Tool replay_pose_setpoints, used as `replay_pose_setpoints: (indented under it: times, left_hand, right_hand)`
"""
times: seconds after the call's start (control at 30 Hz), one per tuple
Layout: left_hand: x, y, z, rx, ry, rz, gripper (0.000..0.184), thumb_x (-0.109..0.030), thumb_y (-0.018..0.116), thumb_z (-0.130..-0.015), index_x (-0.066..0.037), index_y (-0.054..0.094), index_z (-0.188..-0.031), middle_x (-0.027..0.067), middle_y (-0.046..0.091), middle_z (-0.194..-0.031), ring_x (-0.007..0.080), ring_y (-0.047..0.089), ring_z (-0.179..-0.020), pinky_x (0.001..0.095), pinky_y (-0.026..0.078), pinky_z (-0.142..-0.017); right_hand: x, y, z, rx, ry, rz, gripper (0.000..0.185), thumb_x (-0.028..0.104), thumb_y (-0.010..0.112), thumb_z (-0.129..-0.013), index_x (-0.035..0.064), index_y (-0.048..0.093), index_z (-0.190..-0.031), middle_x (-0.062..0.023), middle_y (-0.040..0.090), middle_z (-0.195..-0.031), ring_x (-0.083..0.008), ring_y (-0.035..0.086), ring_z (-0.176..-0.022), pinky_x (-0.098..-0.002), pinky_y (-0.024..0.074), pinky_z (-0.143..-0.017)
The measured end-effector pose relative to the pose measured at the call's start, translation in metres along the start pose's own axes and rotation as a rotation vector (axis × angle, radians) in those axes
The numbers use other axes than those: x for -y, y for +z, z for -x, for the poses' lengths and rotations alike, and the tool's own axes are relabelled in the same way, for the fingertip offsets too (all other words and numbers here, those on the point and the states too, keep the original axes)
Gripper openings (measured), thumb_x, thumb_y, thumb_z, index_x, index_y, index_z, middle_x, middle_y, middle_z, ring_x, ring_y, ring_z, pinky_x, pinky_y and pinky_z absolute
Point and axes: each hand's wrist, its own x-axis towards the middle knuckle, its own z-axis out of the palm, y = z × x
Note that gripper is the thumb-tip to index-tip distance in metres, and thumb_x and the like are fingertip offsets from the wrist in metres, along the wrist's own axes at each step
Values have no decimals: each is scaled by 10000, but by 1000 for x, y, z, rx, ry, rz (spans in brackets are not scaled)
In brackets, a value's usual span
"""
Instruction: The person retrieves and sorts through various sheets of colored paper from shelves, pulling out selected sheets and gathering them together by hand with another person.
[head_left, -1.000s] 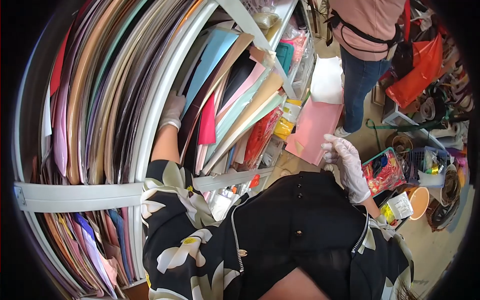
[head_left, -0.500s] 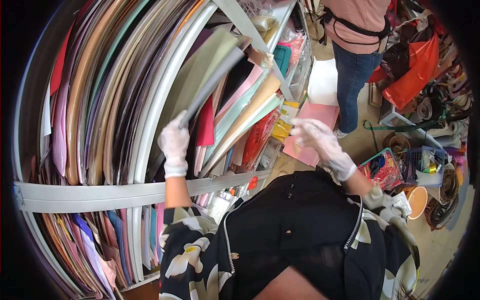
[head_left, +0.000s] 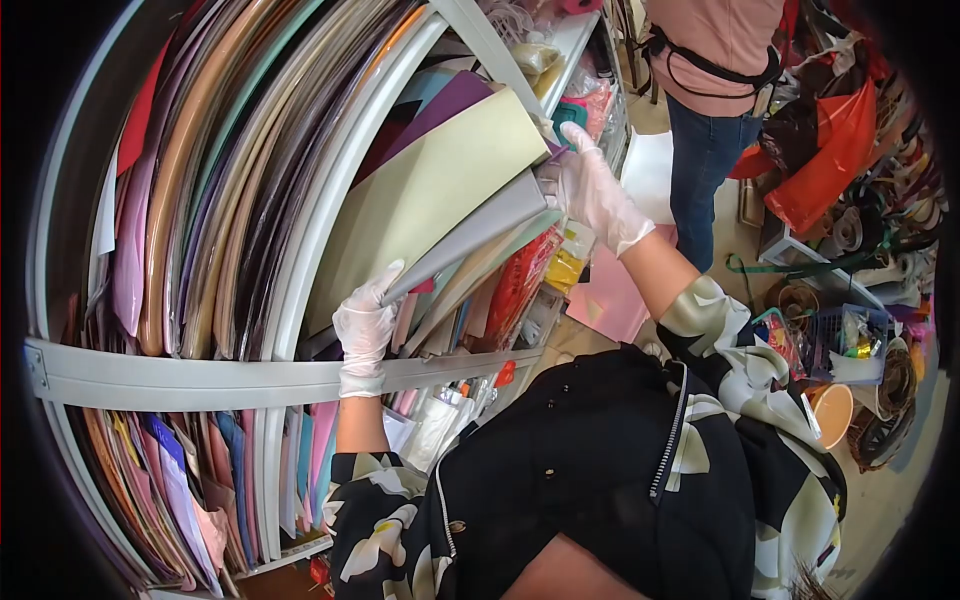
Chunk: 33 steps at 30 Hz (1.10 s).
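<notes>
My left hand (head_left: 365,330), in a thin white glove, is closed on the lower ends of paper sheets standing in the rack, its thumb by the edge between a large pale green sheet (head_left: 430,180) and a grey sheet (head_left: 480,225). At the far upper ends of these sheets is my gloved right hand (head_left: 600,190). Its thumb points up and the other fingers are bent round the sheet ends, partly hidden. A purple sheet (head_left: 440,115) shows behind the pale green one. Red packets (head_left: 520,285) and a greenish wrapped sheet (head_left: 500,255) lean on the near side.
A white metal rack (head_left: 200,385) holds many upright coloured sheets on two levels. Pink paper (head_left: 610,295) lies on the floor. A person in jeans (head_left: 705,150) stands ahead. Baskets (head_left: 850,340), an orange pot (head_left: 832,415) and red wrapping (head_left: 830,160) are at the right.
My right hand has moved up and left from in front of my body to the sheets. The pale green and grey sheets have tipped to the right, showing the pale green face and the purple sheet.
</notes>
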Motion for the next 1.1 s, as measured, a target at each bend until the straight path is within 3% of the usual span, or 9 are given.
replay_pose_setpoints:
  times: [0.17,0.3,0.4,0.5,0.6,0.77,0.97,1.07,1.1]
  left_hand:
    - [-3,-4,0,34,-32,50,376,-204,753,-794,-233,707,-1166,81,712,-1056,296,686,-924,359,547,-763]
    - [-4,-8,-4,89,-20,134,343,-224,744,-811,-217,715,-1152,76,708,-1093,277,687,-956,345,546,-779]
    - [-8,-14,-6,143,-31,117,328,-216,744,-817,-203,720,-1144,70,714,-1088,266,694,-960,329,545,-787]
    - [-6,-15,-7,96,-58,213,329,-203,751,-813,-196,723,-1141,71,719,-1074,257,701,-947,317,542,-787]
    - [-9,-11,-10,5,-251,187,311,-200,756,-810,-189,732,-1120,76,725,-1051,255,706,-919,310,539,-788]
    - [-35,11,-8,54,-27,32,615,-193,802,-729,-227,606,-1312,70,663,-1223,281,647,-1076,356,513,-899]
    - [-40,6,-12,235,38,-6,896,-568,779,-635,-195,510,-1404,86,542,-1401,387,543,-1192,458,468,-987]
    - [-52,-2,-13,296,65,-36,1038,-612,786,-565,-200,441,-1452,89,521,-1416,427,531,-1173,483,461,-992]
    - [-60,-4,-13,281,49,-103,980,-471,808,-620,-204,405,-1472,78,528,-1407,397,566,-1118,462,475,-977]
  right_hand:
    - [-1,-5,10,43,8,-189,418,253,507,-905,-22,510,-1219,-219,614,-1115,-299,664,-827,-401,585,-704]
    - [-13,-28,14,48,7,-282,460,75,465,-865,-84,439,-1296,-248,620,-1126,-393,672,-919,-524,590,-800]
    - [-13,-31,24,55,-30,-196,501,54,387,-892,-109,356,-1365,-320,507,-1299,-445,584,-1147,-610,493,-967]
    - [-15,-36,26,164,-8,-350,521,40,396,-882,-105,353,-1381,-309,492,-1330,-428,574,-1178,-619,493,-963]
    - [-20,-33,31,159,-70,-265,534,28,403,-874,-101,356,-1390,-286,486,-1355,-421,562,-1203,-619,486,-971]
    - [-28,-17,43,298,-101,-365,590,13,445,-872,-52,312,-1444,-255,500,-1359,-408,600,-1155,-585,526,-948]
    - [-30,-12,54,358,-136,-460,599,42,419,-909,-14,256,-1483,-253,443,-1418,-384,552,-1231,-564,524,-965]
    - [-32,-12,52,352,-150,-433,581,76,414,-930,-9,260,-1484,-243,429,-1436,-381,537,-1250,-561,516,-974]
    - [-32,-8,55,312,-143,-419,575,89,417,-936,-8,265,-1482,-240,431,-1436,-380,538,-1249,-556,514,-978]
